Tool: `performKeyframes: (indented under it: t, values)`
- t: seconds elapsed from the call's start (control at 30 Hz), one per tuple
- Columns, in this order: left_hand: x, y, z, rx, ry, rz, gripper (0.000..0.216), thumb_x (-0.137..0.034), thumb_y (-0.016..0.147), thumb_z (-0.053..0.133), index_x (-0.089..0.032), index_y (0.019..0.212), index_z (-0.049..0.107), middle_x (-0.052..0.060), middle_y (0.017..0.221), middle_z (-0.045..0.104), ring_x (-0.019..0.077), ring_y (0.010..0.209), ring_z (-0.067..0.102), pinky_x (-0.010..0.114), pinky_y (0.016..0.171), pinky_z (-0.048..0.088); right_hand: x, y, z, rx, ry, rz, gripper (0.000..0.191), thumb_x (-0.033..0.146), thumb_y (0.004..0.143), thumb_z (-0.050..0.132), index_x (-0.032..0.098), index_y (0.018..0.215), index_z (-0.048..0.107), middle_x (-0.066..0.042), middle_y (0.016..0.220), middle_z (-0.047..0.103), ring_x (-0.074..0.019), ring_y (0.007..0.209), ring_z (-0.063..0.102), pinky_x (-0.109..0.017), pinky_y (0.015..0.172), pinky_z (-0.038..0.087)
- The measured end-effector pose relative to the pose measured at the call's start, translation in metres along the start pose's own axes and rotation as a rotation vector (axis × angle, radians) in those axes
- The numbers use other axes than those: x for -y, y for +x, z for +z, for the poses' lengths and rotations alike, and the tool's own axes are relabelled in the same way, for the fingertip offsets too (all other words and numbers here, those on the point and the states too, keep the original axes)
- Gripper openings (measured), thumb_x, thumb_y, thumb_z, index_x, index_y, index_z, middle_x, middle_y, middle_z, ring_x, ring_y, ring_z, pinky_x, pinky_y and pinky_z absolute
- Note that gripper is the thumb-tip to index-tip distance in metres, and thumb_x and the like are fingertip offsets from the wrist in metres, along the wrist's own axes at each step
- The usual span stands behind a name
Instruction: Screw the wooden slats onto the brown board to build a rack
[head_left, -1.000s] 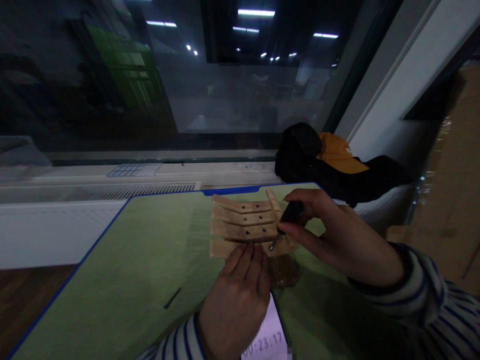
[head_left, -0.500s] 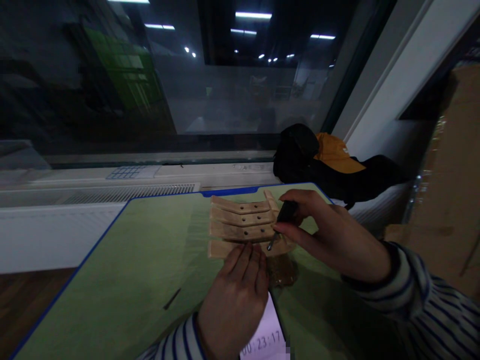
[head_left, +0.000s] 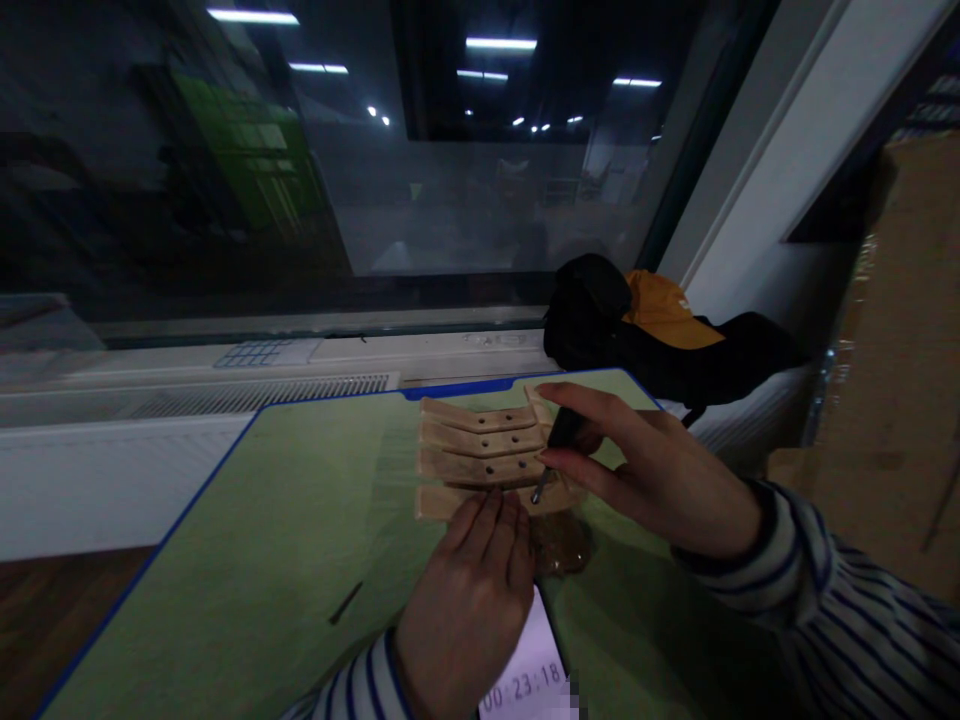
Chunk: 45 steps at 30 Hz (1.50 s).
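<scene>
A small wooden slat assembly [head_left: 480, 455], several curved slats with dark holes, lies on the green mat [head_left: 285, 540]. My left hand [head_left: 469, 610] rests flat on the nearest slat, fingers together and stretched out. My right hand [head_left: 637, 465] is closed around a short black-handled screwdriver [head_left: 555, 450], its metal tip pointing down at the right end of the slats. A brownish piece [head_left: 559, 540] lies just in front of the slats, partly under my hands.
A phone with a lit timer screen [head_left: 525, 680] lies near my left wrist. A thin dark stick [head_left: 345, 602] lies on the mat at left. A black bag with an orange cap [head_left: 660, 330] sits on the sill behind; cardboard boxes [head_left: 900, 350] stand at right.
The view has drifted slightly; my right hand with the screwdriver has shifted a little left and down toward the slats. My left hand stays pressed on the nearest slat.
</scene>
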<state>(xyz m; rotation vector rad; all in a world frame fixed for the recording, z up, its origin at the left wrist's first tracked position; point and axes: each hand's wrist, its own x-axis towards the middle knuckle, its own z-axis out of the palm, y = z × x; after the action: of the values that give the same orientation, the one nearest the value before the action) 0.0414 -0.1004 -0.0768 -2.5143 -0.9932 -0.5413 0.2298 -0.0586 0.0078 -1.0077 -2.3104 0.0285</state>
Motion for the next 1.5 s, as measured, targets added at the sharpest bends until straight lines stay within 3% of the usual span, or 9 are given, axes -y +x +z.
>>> performKeyframes:
  t: [0.13, 0.33, 0.97, 1.13, 1.23, 1.33, 1.43, 1.5]
  values:
    - [0.0, 0.0, 0.0, 0.009, -0.01, 0.008, 0.032, -0.013, 0.081, 0.051, -0.003, 0.108, 0.063, 0.019, 0.113, 0.064, 0.0296, 0.105, 0.061, 0.042, 0.094, 0.048, 0.001, 0.0, -0.005, 0.071, -0.021, -0.036, 0.044, 0.029, 0.089, 0.05, 0.022, 0.132, 0.039, -0.003, 0.101, 0.067, -0.0148, 0.081, 0.065, -0.027, 0.075, 0.051]
    - [0.001, 0.0, 0.0, 0.006, -0.016, 0.011, 0.029, -0.014, 0.08, 0.053, -0.004, 0.105, 0.065, 0.019, 0.113, 0.065, 0.0294, 0.105, 0.061, 0.042, 0.094, 0.048, 0.002, -0.001, -0.014, 0.159, 0.081, -0.017, 0.052, 0.018, 0.091, 0.043, 0.023, 0.14, 0.027, -0.002, 0.115, 0.062, -0.0115, 0.091, 0.063, -0.022, 0.077, 0.048]
    - [-0.001, 0.001, -0.003, 0.053, 0.018, 0.016, 0.031, -0.011, 0.08, 0.052, -0.002, 0.108, 0.063, 0.019, 0.114, 0.063, 0.0302, 0.106, 0.059, 0.043, 0.096, 0.047, 0.001, 0.002, -0.009, 0.114, 0.02, 0.004, 0.044, 0.024, 0.091, 0.046, 0.02, 0.134, 0.038, -0.006, 0.126, 0.058, -0.0162, 0.107, 0.059, -0.028, 0.091, 0.048]
    - [-0.001, 0.003, -0.006, 0.028, -0.011, -0.004, 0.029, -0.011, 0.081, 0.051, -0.003, 0.106, 0.063, 0.018, 0.114, 0.063, 0.031, 0.107, 0.058, 0.048, 0.098, 0.044, 0.002, 0.002, -0.009, 0.09, 0.007, -0.014, 0.042, 0.023, 0.091, 0.046, 0.018, 0.132, 0.041, -0.007, 0.122, 0.061, -0.0166, 0.103, 0.061, -0.028, 0.086, 0.05]
    - [0.005, 0.01, -0.015, -0.059, -0.157, -0.086, 0.026, -0.014, 0.085, 0.048, -0.006, 0.104, 0.064, 0.015, 0.11, 0.065, 0.0288, 0.104, 0.059, 0.047, 0.094, 0.047, 0.002, 0.002, -0.01, 0.097, 0.001, -0.018, 0.042, 0.023, 0.091, 0.045, 0.019, 0.132, 0.04, -0.007, 0.118, 0.063, -0.0157, 0.098, 0.063, -0.027, 0.083, 0.051]
    - [0.016, 0.022, -0.03, -0.084, -0.433, -0.324, 0.023, -0.018, 0.087, 0.048, -0.013, 0.104, 0.063, 0.01, 0.106, 0.066, 0.0228, 0.099, 0.061, 0.04, 0.089, 0.05, 0.002, 0.002, -0.012, 0.109, -0.002, -0.017, 0.042, 0.024, 0.091, 0.045, 0.021, 0.133, 0.04, -0.007, 0.117, 0.064, -0.0171, 0.096, 0.064, -0.03, 0.081, 0.051]
    - [0.025, 0.037, -0.04, -0.043, -0.702, -0.528, 0.02, -0.026, 0.085, 0.055, -0.018, 0.102, 0.063, 0.005, 0.098, 0.07, 0.019, 0.088, 0.065, 0.032, 0.079, 0.053, 0.002, 0.002, -0.012, 0.118, 0.001, -0.006, 0.045, 0.025, 0.09, 0.045, 0.02, 0.134, 0.038, -0.007, 0.108, 0.068, -0.0177, 0.088, 0.067, -0.029, 0.074, 0.052]
    - [0.028, 0.046, -0.042, 0.0, -0.848, -0.536, 0.02, -0.027, 0.082, 0.059, -0.019, 0.1, 0.064, 0.003, 0.093, 0.071, 0.0171, 0.082, 0.066, 0.028, 0.073, 0.053, 0.003, 0.003, -0.012, 0.121, 0.008, 0.004, 0.045, 0.025, 0.09, 0.046, 0.019, 0.134, 0.037, -0.006, 0.098, 0.07, -0.0174, 0.08, 0.068, -0.028, 0.068, 0.052]
